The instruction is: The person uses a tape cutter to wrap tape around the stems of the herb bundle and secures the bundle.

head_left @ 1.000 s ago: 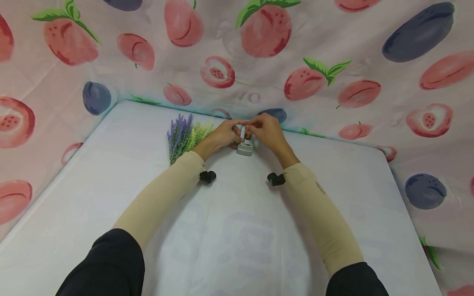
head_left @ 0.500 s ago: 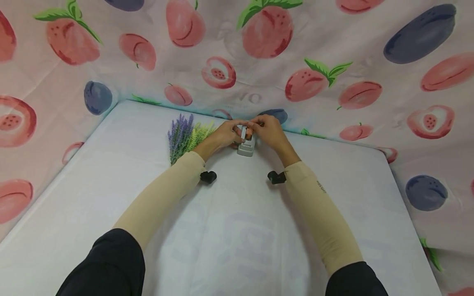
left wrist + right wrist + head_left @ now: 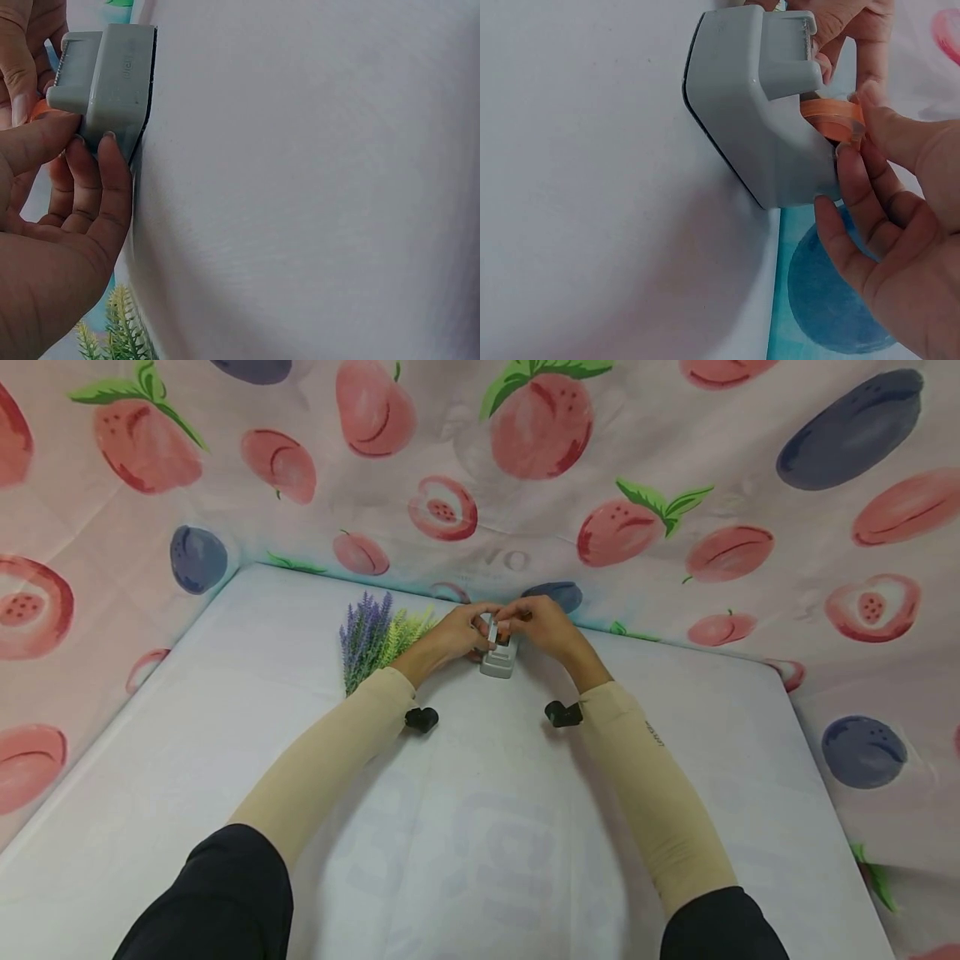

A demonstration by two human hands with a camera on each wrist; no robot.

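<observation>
A grey tape dispenser [image 3: 497, 662] stands near the table's back edge, between both hands. My left hand [image 3: 452, 635] grips its left side; in the left wrist view the thumb [image 3: 45, 139] and fingertips press the grey body. An orange round tape hub [image 3: 832, 118] sits in the dispenser's open top, tilted in the right wrist view. My right hand [image 3: 551, 625] pinches this hub between thumb [image 3: 877, 112] and fingers, with a lower fingertip right at the dispenser's side. The hub's far side is hidden by the grey body and the fingers.
Purple artificial lavender [image 3: 365, 635] and yellow-green sprigs [image 3: 401, 631] lie left of the left forearm. The white table [image 3: 465, 827] meets a fruit-printed cloth [image 3: 300, 527] at the back. A black wrist camera [image 3: 422, 719] hangs under each sleeve.
The right hand and wrist have shifted slightly, with the fingers now lower over the orange hub, covering more of it. The left hand and dispenser stay almost where they were.
</observation>
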